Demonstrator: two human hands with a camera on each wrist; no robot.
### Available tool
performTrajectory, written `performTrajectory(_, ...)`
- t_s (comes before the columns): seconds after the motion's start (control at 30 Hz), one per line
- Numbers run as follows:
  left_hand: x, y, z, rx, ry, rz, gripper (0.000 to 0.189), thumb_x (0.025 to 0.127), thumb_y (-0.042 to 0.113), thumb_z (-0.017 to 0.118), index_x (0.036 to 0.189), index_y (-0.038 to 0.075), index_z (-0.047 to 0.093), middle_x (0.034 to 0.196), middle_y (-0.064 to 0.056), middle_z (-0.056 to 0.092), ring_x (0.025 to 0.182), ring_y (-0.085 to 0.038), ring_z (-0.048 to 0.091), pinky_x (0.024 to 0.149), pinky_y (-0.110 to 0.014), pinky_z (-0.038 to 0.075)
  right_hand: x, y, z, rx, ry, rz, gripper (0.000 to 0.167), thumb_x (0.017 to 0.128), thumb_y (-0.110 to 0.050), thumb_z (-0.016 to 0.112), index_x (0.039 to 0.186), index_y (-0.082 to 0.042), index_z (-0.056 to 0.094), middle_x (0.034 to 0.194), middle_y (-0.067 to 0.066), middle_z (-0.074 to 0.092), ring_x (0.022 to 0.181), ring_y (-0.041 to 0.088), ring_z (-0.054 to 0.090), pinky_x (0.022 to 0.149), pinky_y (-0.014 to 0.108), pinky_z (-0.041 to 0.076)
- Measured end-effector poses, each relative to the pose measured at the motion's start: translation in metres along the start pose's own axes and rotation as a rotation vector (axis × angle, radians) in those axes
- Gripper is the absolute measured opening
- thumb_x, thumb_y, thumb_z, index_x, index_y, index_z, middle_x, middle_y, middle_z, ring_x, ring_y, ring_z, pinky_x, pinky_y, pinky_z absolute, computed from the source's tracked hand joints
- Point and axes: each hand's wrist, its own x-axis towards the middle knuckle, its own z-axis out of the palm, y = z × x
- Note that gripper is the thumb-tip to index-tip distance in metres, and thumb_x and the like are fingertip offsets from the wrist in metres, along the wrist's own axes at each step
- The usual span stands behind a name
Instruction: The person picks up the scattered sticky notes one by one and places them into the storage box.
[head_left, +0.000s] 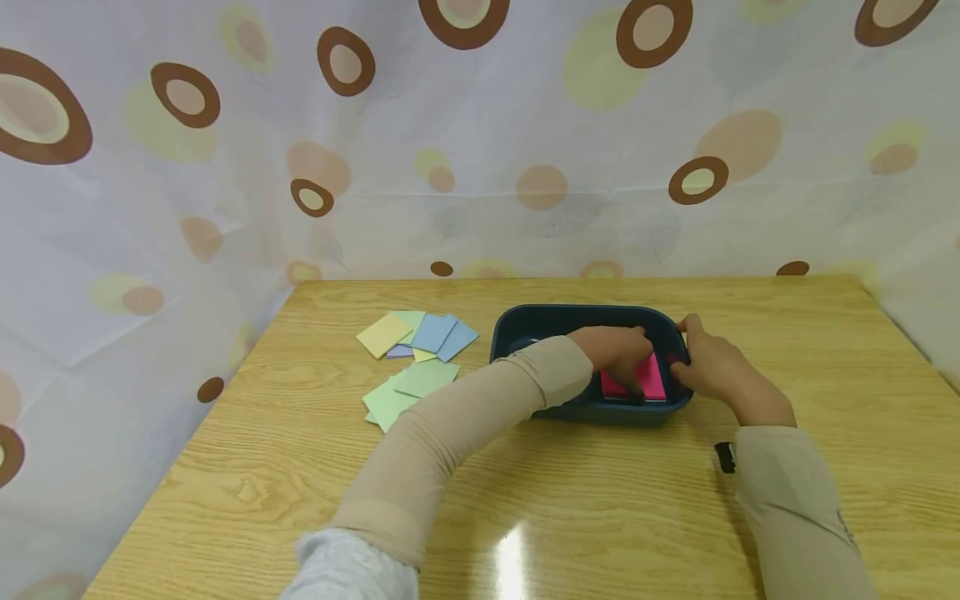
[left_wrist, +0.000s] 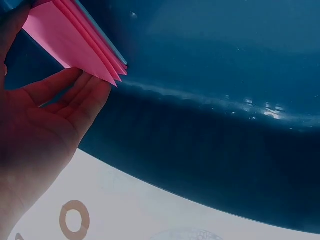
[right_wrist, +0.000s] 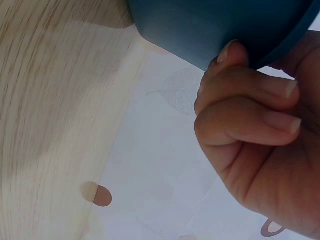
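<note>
A dark blue plastic bin (head_left: 585, 412) stands on the table, its near wall facing me. Inside its right part, my left hand (head_left: 618, 354) pinches a small stack of pink paper notes (head_left: 651, 379). Seen from the left wrist, thumb and fingers hold the pink notes (left_wrist: 65, 40) by their edges, and a light blue sheet (left_wrist: 102, 32) lies against the stack's far side. My right hand (head_left: 716, 371) grips the bin's right end at the rim. From the right wrist, curled fingers of this hand (right_wrist: 255, 125) press the outside of the bin (right_wrist: 200, 30).
Left of the bin lie loose paper notes: a yellow one (head_left: 383, 335), blue ones (head_left: 435, 333) and others overlap at the back, with green ones (head_left: 390, 404) nearer. The wooden table (head_left: 570, 500) ends at a patterned curtain (head_left: 480, 225) behind and at the sides.
</note>
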Motion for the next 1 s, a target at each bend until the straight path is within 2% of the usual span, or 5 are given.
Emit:
performTrajectory(0.37, -0.011, -0.006, -0.001, 0.045, 0.02, -0.008, 0.066, 0.084, 0.061, 0.062, 0.132, 0.017, 0.051, 0.133, 0.001, 0.047, 0.121, -0.01, 0.044, 0.1, -0.022, 0.037, 0.005, -0.005, 0.001, -0.007, -0.01, -0.005, 0.057, 0.092, -0.009, 0.054, 0.131, 0.015, 0.02, 0.079, 0.024, 0.058, 0.065, 0.028, 0.052, 0.059, 0.039, 0.042)
performTrajectory(0.47, -0.023, -0.014, -0.008, 0.021, 0.045, -0.001, 0.075, 0.084, 0.063, 0.06, 0.139, 0.015, 0.046, 0.139, 0.0, 0.043, 0.125, -0.011, 0.042, 0.102, -0.021, 0.035, 0.006, -0.006, 0.001, -0.004, -0.017, -0.003, 0.057, 0.092, -0.009, 0.054, 0.131, 0.015, 0.02, 0.083, 0.027, 0.059, 0.067, 0.029, 0.054, 0.061, 0.041, 0.044)
performTrajectory(0.73, -0.112, -0.065, -0.013, -0.192, 0.276, 0.049, 0.081, 0.09, 0.05, 0.062, 0.15, 0.006, 0.03, 0.145, -0.01, 0.035, 0.129, -0.017, 0.04, 0.105, -0.025, 0.032, 0.008, -0.006, 0.001, -0.004, -0.021, 0.009, 0.059, 0.092, -0.01, 0.054, 0.131, 0.015, 0.018, 0.084, 0.026, 0.059, 0.07, 0.029, 0.054, 0.064, 0.041, 0.044)
performTrajectory(0.83, -0.148, -0.09, -0.005, -0.249, 0.338, -0.006, 0.077, 0.091, 0.045, 0.063, 0.149, 0.005, 0.033, 0.141, -0.011, 0.039, 0.124, -0.019, 0.044, 0.102, -0.028, 0.036, 0.007, -0.004, 0.002, -0.003, -0.024, 0.017, 0.059, 0.091, -0.01, 0.054, 0.131, 0.016, 0.018, 0.08, 0.022, 0.058, 0.068, 0.028, 0.053, 0.063, 0.04, 0.043)
performTrajectory(1.0, -0.189, -0.126, 0.023, -0.289, 0.331, -0.126, 0.068, 0.092, 0.035, 0.066, 0.146, 0.004, 0.038, 0.142, -0.014, 0.041, 0.128, -0.025, 0.045, 0.103, -0.034, 0.037, 0.007, -0.002, 0.003, -0.014, -0.031, 0.029, 0.06, 0.091, -0.011, 0.055, 0.13, 0.017, 0.018, 0.083, 0.026, 0.059, 0.071, 0.03, 0.055, 0.065, 0.043, 0.045)
